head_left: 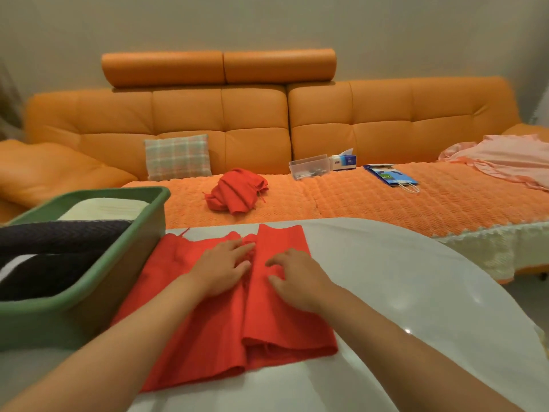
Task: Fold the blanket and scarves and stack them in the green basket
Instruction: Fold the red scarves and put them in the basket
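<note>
Scarf (282, 331), red, half folded on white table (416, 292). Left hand (221, 267) flat on it, fingers straight. Right hand (297, 278) fingertips pressing, slightly bent. Green basket (74, 319) at 9 o'clock, second red scarf (237, 194) crumpled at 12.

We see only 2 forearms and 2 hands of the person. The left hand (221, 267) and the right hand (297, 278) are bare. The left forearm (124, 346) and the right forearm (401, 337) are bare too, as far as they show. The skin looks smooth and even; the fingernails are too blurred for us to tell anything about them.
</note>
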`<act>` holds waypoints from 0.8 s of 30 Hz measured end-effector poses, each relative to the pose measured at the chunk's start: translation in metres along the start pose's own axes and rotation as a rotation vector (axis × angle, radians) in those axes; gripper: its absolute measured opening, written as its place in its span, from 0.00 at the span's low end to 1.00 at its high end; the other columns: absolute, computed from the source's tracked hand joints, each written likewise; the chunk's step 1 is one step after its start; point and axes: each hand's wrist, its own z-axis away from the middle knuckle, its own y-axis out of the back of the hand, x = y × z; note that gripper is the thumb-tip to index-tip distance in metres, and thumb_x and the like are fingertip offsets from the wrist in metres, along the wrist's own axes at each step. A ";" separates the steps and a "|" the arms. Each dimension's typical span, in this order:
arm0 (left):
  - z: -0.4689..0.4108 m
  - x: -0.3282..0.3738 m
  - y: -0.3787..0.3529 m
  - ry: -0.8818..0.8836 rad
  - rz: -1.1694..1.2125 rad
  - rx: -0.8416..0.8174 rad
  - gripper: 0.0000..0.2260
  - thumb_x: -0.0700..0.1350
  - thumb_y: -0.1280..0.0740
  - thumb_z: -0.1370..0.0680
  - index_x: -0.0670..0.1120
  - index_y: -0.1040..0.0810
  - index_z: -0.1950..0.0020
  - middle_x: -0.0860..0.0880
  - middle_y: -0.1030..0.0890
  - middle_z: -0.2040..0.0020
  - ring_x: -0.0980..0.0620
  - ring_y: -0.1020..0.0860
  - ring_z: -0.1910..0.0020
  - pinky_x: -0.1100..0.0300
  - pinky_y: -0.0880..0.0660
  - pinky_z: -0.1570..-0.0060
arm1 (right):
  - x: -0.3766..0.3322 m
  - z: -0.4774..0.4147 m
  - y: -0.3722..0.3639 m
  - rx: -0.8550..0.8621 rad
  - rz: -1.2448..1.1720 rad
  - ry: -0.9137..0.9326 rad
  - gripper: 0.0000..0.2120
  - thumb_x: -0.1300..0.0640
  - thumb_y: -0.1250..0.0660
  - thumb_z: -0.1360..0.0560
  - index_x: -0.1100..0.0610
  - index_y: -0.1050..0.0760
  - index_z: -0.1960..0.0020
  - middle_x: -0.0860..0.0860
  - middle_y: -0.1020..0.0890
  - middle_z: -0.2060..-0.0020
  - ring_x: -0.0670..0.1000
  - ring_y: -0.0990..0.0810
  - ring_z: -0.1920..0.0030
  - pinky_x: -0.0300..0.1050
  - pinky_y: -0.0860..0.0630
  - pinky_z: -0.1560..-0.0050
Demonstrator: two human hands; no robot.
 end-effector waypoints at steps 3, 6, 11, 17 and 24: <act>0.019 0.002 -0.016 0.017 0.007 -0.123 0.39 0.74 0.58 0.33 0.65 0.52 0.22 0.51 0.50 0.19 0.49 0.51 0.20 0.45 0.53 0.23 | 0.000 0.009 -0.021 -0.249 0.134 0.034 0.30 0.34 0.46 0.21 0.38 0.47 0.21 0.53 0.48 0.20 0.54 0.50 0.20 0.58 0.52 0.22; 0.023 0.018 -0.021 0.032 -0.033 -0.123 0.39 0.75 0.59 0.34 0.67 0.55 0.22 0.51 0.55 0.19 0.48 0.56 0.20 0.46 0.58 0.23 | 0.016 0.015 -0.020 -0.312 0.238 0.060 0.32 0.31 0.49 0.21 0.36 0.54 0.21 0.50 0.58 0.19 0.51 0.60 0.20 0.58 0.61 0.22; 0.012 0.067 -0.028 0.098 -0.057 -0.140 0.29 0.68 0.50 0.21 0.65 0.52 0.22 0.50 0.55 0.19 0.46 0.57 0.20 0.43 0.58 0.24 | 0.062 0.022 0.017 -0.371 0.255 0.007 0.33 0.33 0.44 0.21 0.36 0.53 0.21 0.50 0.57 0.19 0.51 0.59 0.20 0.59 0.58 0.22; -0.011 0.108 -0.017 0.042 -0.120 -0.052 0.23 0.63 0.50 0.19 0.62 0.38 0.25 0.47 0.35 0.25 0.41 0.37 0.28 0.43 0.39 0.31 | 0.108 0.038 0.057 -0.335 0.254 -0.133 0.37 0.34 0.34 0.26 0.35 0.46 0.22 0.51 0.50 0.19 0.52 0.55 0.20 0.60 0.56 0.22; 0.004 0.071 -0.018 0.160 -0.062 -0.169 0.24 0.66 0.52 0.19 0.66 0.46 0.23 0.56 0.51 0.19 0.46 0.53 0.20 0.34 0.55 0.26 | 0.028 0.065 0.021 -0.114 0.228 0.033 0.38 0.26 0.46 0.28 0.37 0.48 0.22 0.54 0.42 0.21 0.53 0.46 0.22 0.60 0.49 0.25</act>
